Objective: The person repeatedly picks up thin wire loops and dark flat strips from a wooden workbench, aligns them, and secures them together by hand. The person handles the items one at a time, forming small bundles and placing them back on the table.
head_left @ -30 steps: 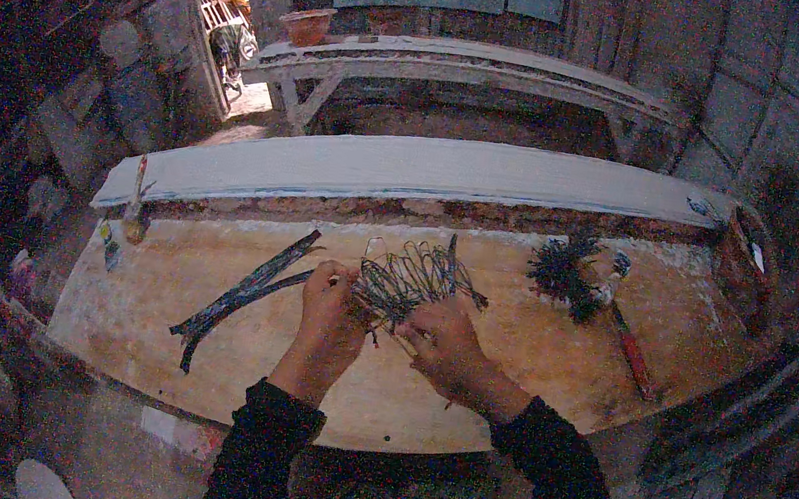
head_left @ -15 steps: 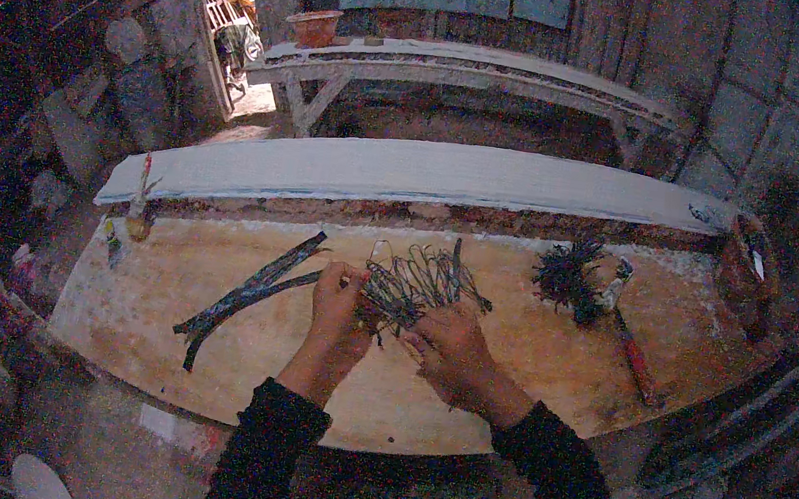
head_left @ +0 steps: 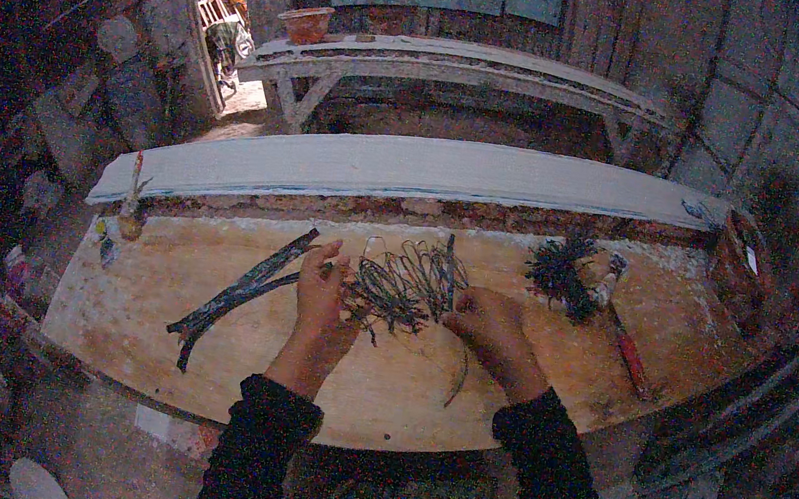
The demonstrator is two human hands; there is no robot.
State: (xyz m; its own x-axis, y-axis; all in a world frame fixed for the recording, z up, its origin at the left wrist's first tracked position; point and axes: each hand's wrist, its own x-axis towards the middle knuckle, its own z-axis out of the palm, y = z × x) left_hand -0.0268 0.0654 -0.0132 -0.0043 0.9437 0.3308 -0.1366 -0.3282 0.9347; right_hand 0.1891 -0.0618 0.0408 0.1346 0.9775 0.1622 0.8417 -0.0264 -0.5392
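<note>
A bundle of thin dark strands bent into loops [head_left: 394, 289] lies on the wooden board between my hands. My left hand [head_left: 320, 300] is at the bundle's left side, its fingers apart and slightly curled. On the other side, my right hand [head_left: 492, 330] has thumb and fingers pinched at the lower end of a narrow dark strip [head_left: 450, 264] beside the loops. Below that hand a thin strand [head_left: 458, 383] trails on the board. Several longer flat dark strips [head_left: 237, 297] lie to the left, one end reaching behind my left hand.
A tuft of dark strands [head_left: 563, 274] and a red-handled tool [head_left: 630, 356] lie at the right of the board [head_left: 379, 403]. A long pale slab [head_left: 411, 165] runs along its far edge. Behind stands a bench [head_left: 465, 56] with an orange pot [head_left: 306, 23].
My hands have moved apart; the left has loosened from the bundle and its fingers have opened. The right has shifted rightward, and a thin strand now shows below it.
</note>
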